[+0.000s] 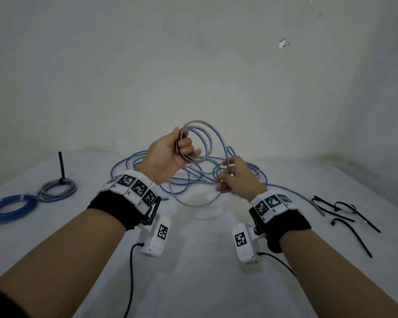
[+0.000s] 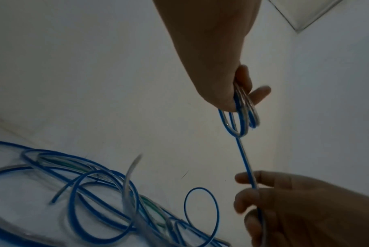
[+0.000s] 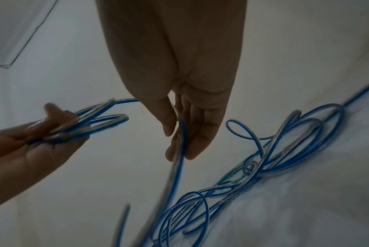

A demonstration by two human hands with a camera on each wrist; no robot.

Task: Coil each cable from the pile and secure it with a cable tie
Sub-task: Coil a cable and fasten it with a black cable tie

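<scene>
My left hand (image 1: 182,148) is raised over the white table and grips several loops of a blue-and-grey cable (image 1: 206,141); in the left wrist view the loops (image 2: 242,117) stick out between its fingers. My right hand (image 1: 228,177) pinches the same cable's free run (image 1: 226,161) lower and to the right, and the cable (image 3: 180,150) slides between thumb and fingers in the right wrist view. Below both hands a grey loop (image 1: 193,200) hangs down to the table. The tangled pile of blue, grey and green cables (image 1: 193,173) lies behind the hands.
Two coiled cables lie at the left: a blue one (image 1: 12,208) and a grey one (image 1: 56,190) with a black tie (image 1: 61,166) standing upright. Several loose black cable ties (image 1: 347,214) lie at the right. A white wall (image 1: 193,65) stands close behind the table.
</scene>
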